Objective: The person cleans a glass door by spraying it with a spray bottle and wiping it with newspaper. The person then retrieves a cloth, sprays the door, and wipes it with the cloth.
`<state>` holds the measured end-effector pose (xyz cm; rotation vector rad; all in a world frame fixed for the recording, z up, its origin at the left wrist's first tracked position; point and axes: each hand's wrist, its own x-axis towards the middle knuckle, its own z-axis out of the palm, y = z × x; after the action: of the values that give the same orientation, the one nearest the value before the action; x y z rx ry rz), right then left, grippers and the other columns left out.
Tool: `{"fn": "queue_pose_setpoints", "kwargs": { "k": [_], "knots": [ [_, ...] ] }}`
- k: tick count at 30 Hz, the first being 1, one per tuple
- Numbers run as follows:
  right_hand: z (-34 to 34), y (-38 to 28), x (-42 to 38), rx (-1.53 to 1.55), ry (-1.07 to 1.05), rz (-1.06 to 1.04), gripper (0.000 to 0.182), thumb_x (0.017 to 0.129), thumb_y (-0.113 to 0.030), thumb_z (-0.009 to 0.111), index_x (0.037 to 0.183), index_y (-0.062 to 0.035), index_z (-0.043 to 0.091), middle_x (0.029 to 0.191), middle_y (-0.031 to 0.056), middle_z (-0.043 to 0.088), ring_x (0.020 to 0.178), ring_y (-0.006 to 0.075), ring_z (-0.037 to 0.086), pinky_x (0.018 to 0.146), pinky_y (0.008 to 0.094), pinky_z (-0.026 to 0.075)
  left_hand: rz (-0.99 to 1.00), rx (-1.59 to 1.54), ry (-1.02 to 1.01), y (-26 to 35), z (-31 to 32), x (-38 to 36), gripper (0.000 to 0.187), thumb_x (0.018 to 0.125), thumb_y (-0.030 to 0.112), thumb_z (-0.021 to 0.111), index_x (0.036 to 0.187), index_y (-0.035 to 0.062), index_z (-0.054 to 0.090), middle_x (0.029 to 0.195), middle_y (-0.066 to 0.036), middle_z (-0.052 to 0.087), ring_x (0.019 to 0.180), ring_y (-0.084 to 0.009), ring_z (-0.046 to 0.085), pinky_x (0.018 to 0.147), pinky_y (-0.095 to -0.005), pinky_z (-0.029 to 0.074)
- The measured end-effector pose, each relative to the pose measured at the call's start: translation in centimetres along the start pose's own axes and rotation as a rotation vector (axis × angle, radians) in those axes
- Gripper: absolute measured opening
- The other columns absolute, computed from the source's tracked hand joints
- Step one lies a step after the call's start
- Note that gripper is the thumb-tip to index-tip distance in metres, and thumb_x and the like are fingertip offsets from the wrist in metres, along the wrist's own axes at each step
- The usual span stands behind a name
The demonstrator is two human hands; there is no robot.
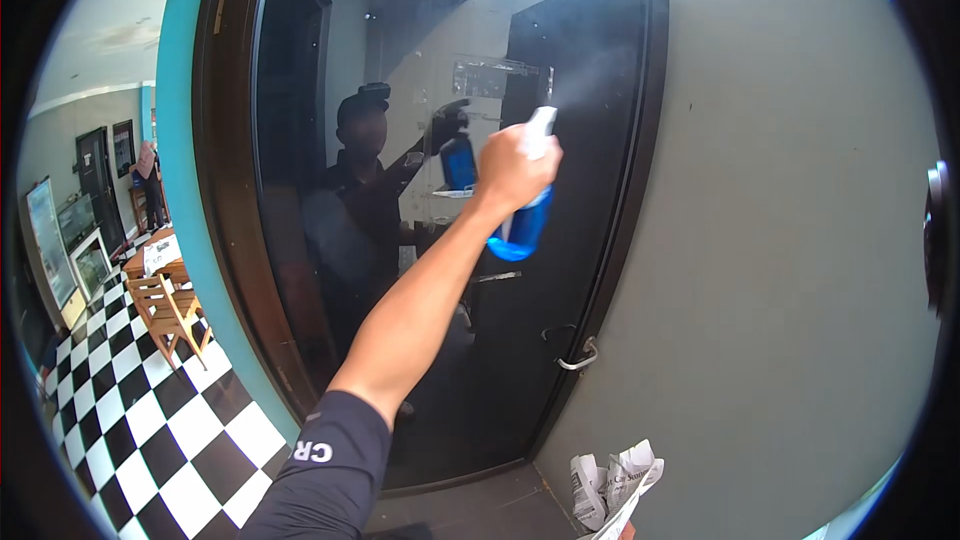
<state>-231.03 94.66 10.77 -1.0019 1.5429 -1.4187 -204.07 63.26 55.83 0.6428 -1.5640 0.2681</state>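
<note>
My left hand (pixel 517 168) is wrapped round a spray bottle (pixel 522 230) with a white trigger head and blue liquid, the arm stretched out and up. The bottle is held in front of a dark glass door (pixel 430 270). A faint mist (pixel 597 75) hangs off its nozzle toward the upper right of the glass. At the bottom edge, a bit of my right hand (pixel 628 532) shows, holding crumpled newspaper (pixel 612 488); most of that hand is out of view. Droplets (pixel 372 15) dot the top left of the pane.
A metal handle (pixel 580 355) sits on the door's right side, beside a grey wall (pixel 790 240). To the left of the teal frame edge (pixel 185 140), a wooden chair (pixel 165 315) and table stand on a checkered floor (pixel 150 430). Another person (pixel 150 185) stands far back there.
</note>
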Motion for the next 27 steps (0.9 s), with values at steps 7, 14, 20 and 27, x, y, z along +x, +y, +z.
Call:
{"fn": "queue_pose_setpoints", "kwargs": {
  "k": [7,14,20,27],
  "knots": [
    [2.3,-1.8,6.3,0.007,-0.069,-0.060,0.079,0.094,-0.068,0.041,0.154,-0.0194,0.027,0.156,0.0143,0.027,0.142,0.0403,0.022,0.116,0.0554,0.015,-0.149,0.263,0.244,-6.0,-18.6,-5.7,0.021,0.092,0.013,0.065,0.102,-0.0049,0.068,0.071,-0.007,0.064,0.065,-0.0101,0.061,0.061,-0.0313,0.050],
    [21.5,-23.8,14.5,0.063,0.321,-0.987,0.034,0.104,-0.013,0.042,0.096,0.0136,0.062,0.119,0.0259,0.060,0.106,0.0347,0.059,0.093,0.0406,0.045,-0.171,0.352,0.230,-5.7,-30.7,-12.4,0.012,0.087,0.008,0.067,0.086,-0.0031,0.062,0.071,-0.013,0.059,0.062,-0.0273,0.064,0.056,-0.0352,0.046],
    [46.5,-37.3,15.2,-0.415,0.208,-1.653,0.054,0.084,-0.037,0.071,0.129,-0.0077,0.063,0.149,0.0293,0.038,0.136,0.0519,0.035,0.108,0.0648,0.029,-0.467,0.270,0.108,-6.1,-36.6,-26.3,0.016,0.085,0.010,0.070,0.093,-0.0026,0.064,0.081,-0.011,0.062,0.070,-0.0195,0.064,0.063,-0.0317,0.049],
    [53.6,-61.5,20.3,-0.448,0.944,-1.598,0.075,0.096,-0.052,0.048,0.150,-0.0004,0.037,0.159,0.0304,0.018,0.140,0.0601,0.021,0.109,0.0757,0.011,-0.619,0.599,-0.013,-6.6,-40.6,-43.2,0.044,0.093,0.024,0.070,0.128,-0.0003,0.060,0.113,-0.020,0.067,0.097,-0.0322,0.067,0.080,-0.0403,0.056]
  ]
}}
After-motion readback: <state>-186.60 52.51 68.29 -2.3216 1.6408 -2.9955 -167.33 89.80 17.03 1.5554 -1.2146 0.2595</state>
